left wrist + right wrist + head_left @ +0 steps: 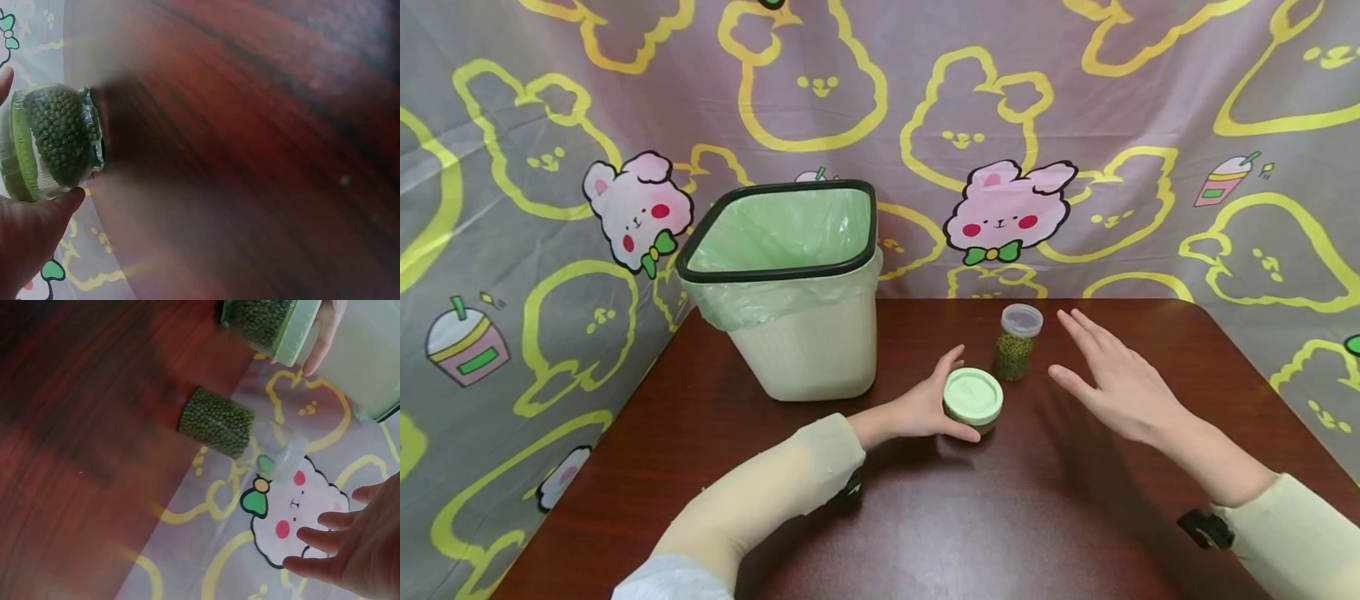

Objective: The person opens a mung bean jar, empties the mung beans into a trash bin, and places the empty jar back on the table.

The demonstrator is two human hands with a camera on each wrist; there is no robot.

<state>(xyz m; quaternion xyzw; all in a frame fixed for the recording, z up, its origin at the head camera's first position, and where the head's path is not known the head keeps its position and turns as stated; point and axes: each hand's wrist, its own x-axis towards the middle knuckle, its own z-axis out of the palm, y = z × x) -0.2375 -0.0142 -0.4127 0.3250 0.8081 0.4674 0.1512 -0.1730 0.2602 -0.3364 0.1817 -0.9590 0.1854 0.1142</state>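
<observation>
In the head view my left hand (921,409) grips a short clear jar with a pale green lid (973,395), thumb on the near side and fingers on the far side. Green beans fill much of this jar (59,134) in the left wrist view. Just behind and right of it stands a slimmer clear jar (1015,354) with a translucent lid, upright and partly filled with green beans. My right hand (1123,387) is held to the right of the slim jar with fingers extended, touching nothing. The right wrist view shows a gap between the right hand (362,540) and the slim jar (215,422).
A cream bin (812,350) with a black rim and a pale green liner stands on the left of the dark reddish-brown table (925,517). Behind the table hangs a grey-pink cloth (910,50) with cartoon animals.
</observation>
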